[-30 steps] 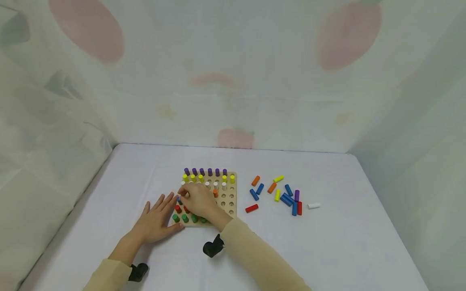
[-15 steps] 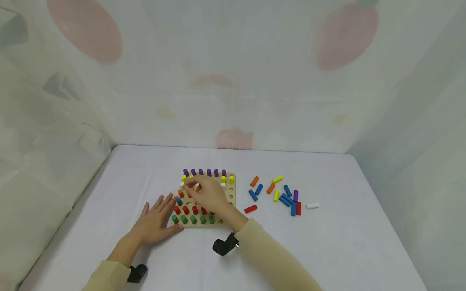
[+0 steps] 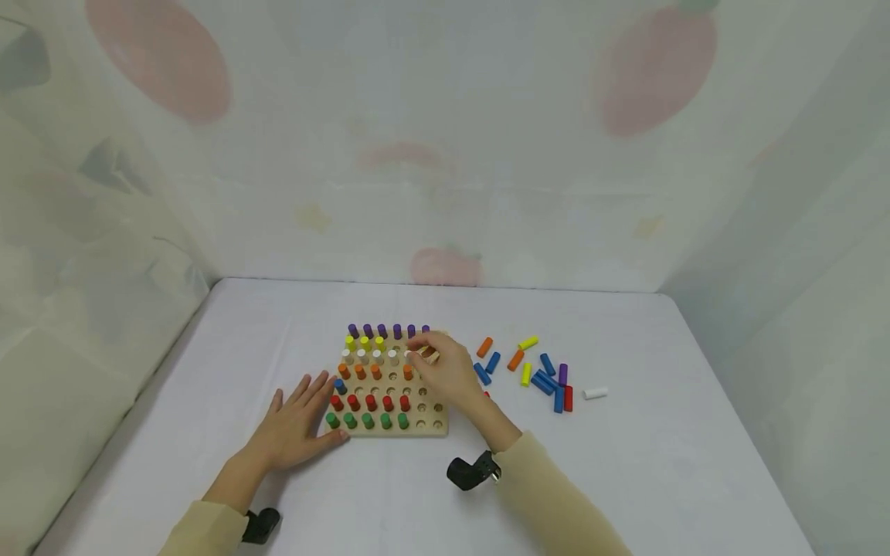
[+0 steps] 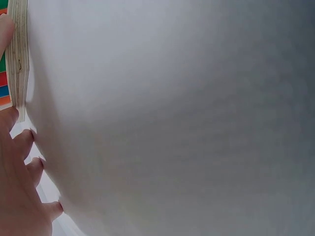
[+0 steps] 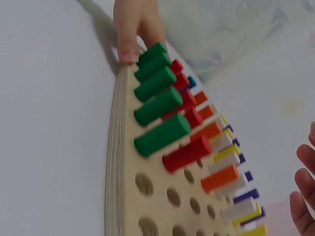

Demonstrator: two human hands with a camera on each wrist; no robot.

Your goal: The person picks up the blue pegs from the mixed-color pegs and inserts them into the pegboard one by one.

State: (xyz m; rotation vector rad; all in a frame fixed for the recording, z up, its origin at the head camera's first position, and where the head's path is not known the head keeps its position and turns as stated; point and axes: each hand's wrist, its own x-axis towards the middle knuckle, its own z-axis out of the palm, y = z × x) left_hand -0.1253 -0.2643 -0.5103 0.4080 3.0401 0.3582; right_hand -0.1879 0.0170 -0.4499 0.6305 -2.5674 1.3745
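A wooden pegboard [image 3: 434, 437] lies on the white table, with rows of purple, yellow, white, orange, red and green pegs standing in its holes. One blue peg [image 3: 340, 385] stands at the left end of its row. My left hand [image 3: 295, 425] lies spread at the board's left edge, thumb at the near corner; its fingers also show in the left wrist view. My right hand [image 3: 448, 371] hovers over the board's right side, fingers loosely bent, no peg visible in them. In the right wrist view, only its fingers [image 5: 306, 179] show, beyond the standing green pegs [image 5: 162, 135].
Right of the board lie loose pegs: several blue pegs [image 3: 544, 383], two orange [image 3: 515, 360], two yellow [image 3: 526, 374], a purple [image 3: 563, 374], a red [image 3: 568, 398] and a white peg [image 3: 595, 393]. Another red peg is mostly hidden behind the right hand. Patterned curtains surround the table.
My right hand has left the blue peg at the board's left side and moved right across the board, uncovering the orange, red and green rows. The left hand has stayed in place.
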